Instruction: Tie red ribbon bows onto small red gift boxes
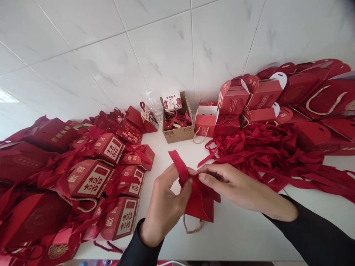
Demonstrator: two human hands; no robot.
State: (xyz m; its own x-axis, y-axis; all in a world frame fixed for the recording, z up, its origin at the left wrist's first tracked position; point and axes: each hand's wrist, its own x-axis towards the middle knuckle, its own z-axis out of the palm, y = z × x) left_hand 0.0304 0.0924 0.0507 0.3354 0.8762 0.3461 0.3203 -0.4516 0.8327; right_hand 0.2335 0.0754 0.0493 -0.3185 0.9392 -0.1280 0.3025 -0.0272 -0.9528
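Tiled wall (pixel 163 51): bright; glare far left of cardboard carton (pixel 179 137)
White tabletop (pixel 244 236): greyer in front of carton
Rope-handled gift box (pixel 334 95): stretched, far right of carton

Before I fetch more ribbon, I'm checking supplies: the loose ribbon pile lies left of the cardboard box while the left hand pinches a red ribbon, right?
Not quite: the head view shows the loose ribbon pile lying right of the cardboard box. The left hand does pinch a red ribbon.

- 2 arms (pixel 313 225), dark-sleeved, extend from the near side.
- Left hand (pixel 168 199): thumb and index finger pinched.
- Right hand (pixel 235 184): fingers point left, tips near the left thumb.
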